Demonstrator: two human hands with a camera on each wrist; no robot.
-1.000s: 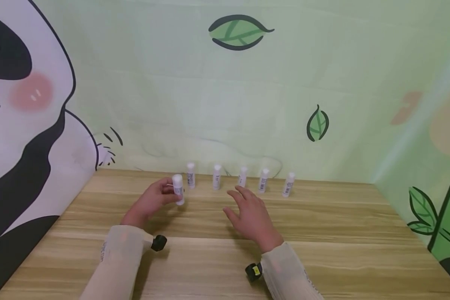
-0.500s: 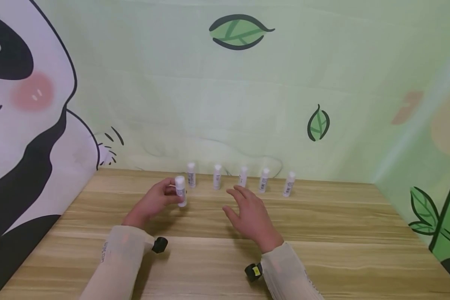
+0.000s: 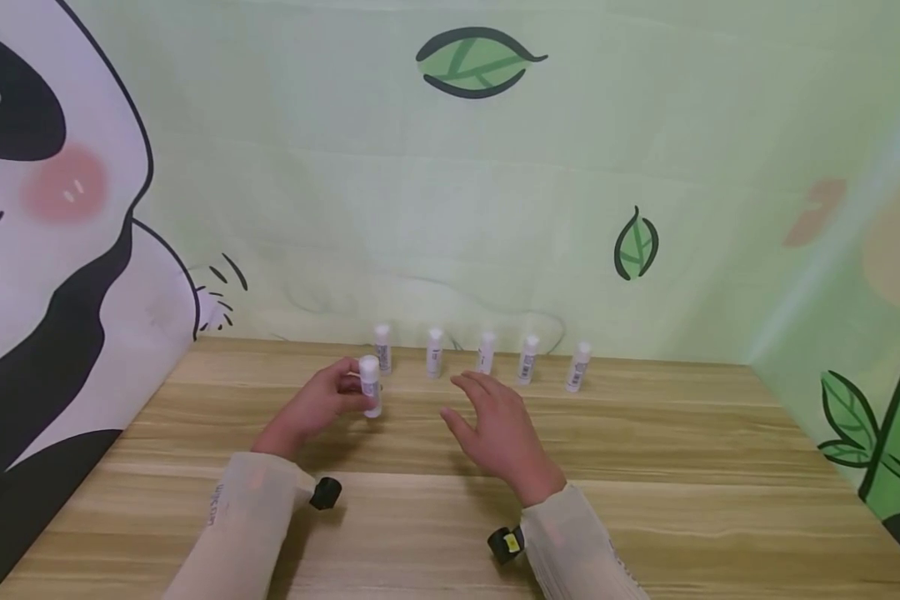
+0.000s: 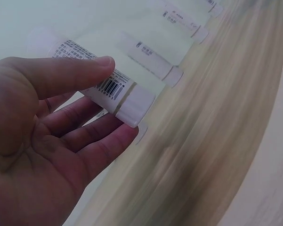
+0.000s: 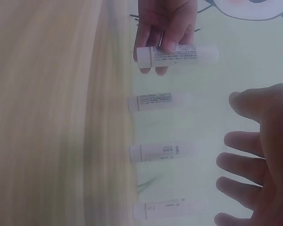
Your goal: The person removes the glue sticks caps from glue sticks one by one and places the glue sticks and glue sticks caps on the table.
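Note:
A white glue stick (image 3: 371, 385) with a printed label and barcode is pinched upright between the thumb and fingers of my left hand (image 3: 311, 410). In the left wrist view the thumb lies across the label of this glue stick (image 4: 136, 104), and the fingers are behind it. My right hand (image 3: 504, 435) is spread with nothing in it, in front of the middle of a row of similar white glue sticks. In the right wrist view its fingers (image 5: 240, 165) are apart from the standing sticks. The left-end stick (image 3: 382, 350) stands just behind the held one.
More glue sticks stand upright along the back: one (image 3: 434, 354), a partly hidden one (image 3: 486, 350), one (image 3: 527, 361) and the right-end one (image 3: 578, 367). Behind the wooden table (image 3: 420, 525) hangs a green backdrop (image 3: 330, 167) with a panda and leaves.
My left hand has moved slightly right and towards me with the glue stick in its grip. The right hand has stayed almost still; the row of sticks has not changed.

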